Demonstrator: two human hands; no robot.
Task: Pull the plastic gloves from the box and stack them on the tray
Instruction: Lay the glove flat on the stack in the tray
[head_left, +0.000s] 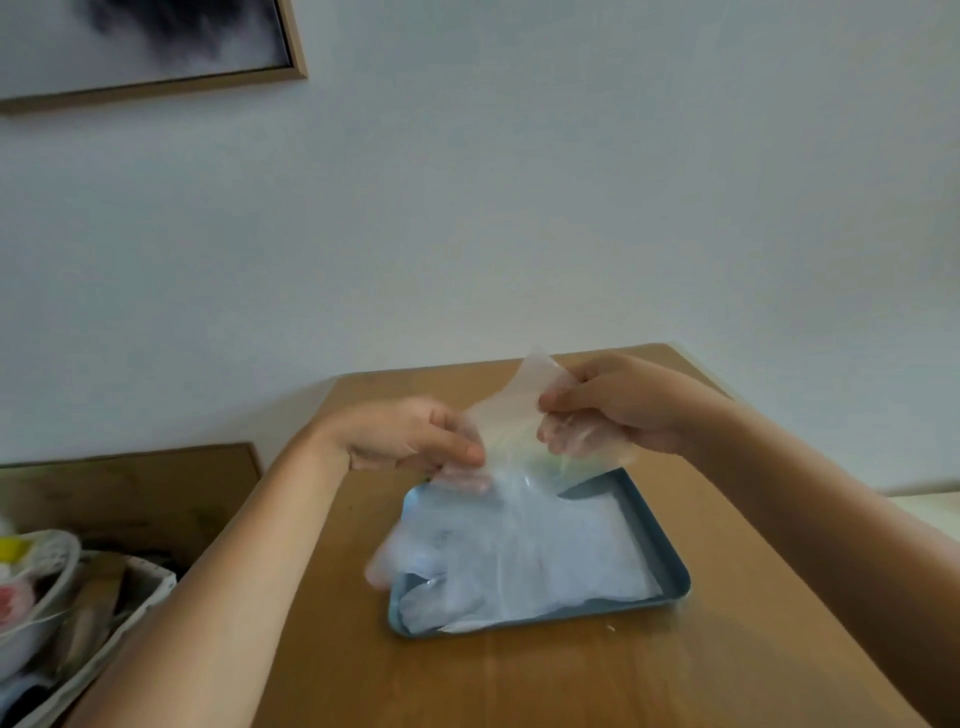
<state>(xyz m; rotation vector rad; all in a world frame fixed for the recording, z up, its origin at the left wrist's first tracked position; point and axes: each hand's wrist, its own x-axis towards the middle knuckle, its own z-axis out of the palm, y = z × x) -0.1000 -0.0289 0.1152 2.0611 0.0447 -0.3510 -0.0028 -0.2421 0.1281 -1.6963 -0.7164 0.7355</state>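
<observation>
Above the blue tray (670, 551), both hands stretch one clear plastic glove (511, 415).
Left hand (410, 436) and right hand (613, 405) each pinch an edge; a stack of gloves (524, 561) lies on the tray, on the wooden table (519, 675).

The held glove (511, 415) spans the gap between the fingers (457, 449) of the 2 hands and blocks it. Under them the tray (673, 566) with stacked gloves (524, 551) covers the bench (519, 680) there. Nearer than the fingers, beyond the tray's front rim, bare bench is open.
</observation>
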